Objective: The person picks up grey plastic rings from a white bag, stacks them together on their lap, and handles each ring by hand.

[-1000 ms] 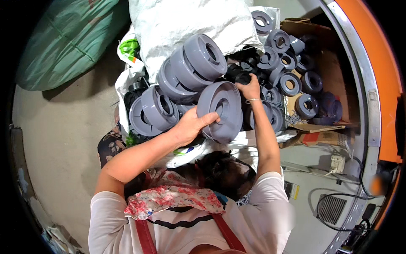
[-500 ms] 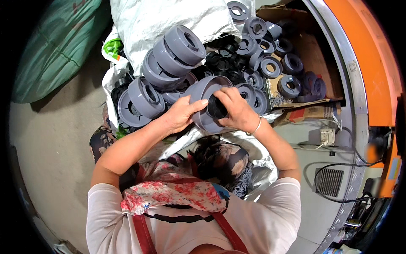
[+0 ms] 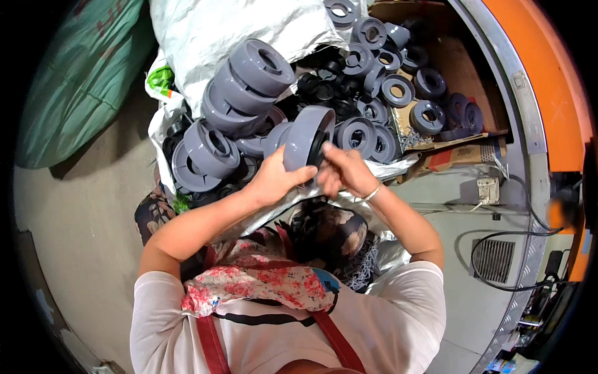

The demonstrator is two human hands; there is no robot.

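Observation:
My left hand [image 3: 274,177] is closed round a grey plastic flanged ring [image 3: 302,140], its thumb lying along the lower rim. The wide side of this piece is turned toward the right, tilted on edge. Within that opening sits a black ring [image 3: 319,148], seen nearly edge-on. At the black ring's right edge is my right hand [image 3: 344,173], its fingers bent and smeared by motion, so its grip is unclear. Just beyond my left hand, a leaning stack of similar grey flanged rings [image 3: 240,90] rests on the pile.
Loose black rings [image 3: 324,87] lie in the white sack [image 3: 212,37]. A cardboard box [image 3: 464,68] at the far right holds several grey rings. A green sack [image 3: 87,81] stands at left; an orange-edged machine [image 3: 529,68] curves along the right, with a socket [image 3: 488,191] and black cable below.
The grey ring has turned from facing me to facing right. My right hand has drawn back from inside its opening to the black ring's outer edge. The view has shifted slightly.

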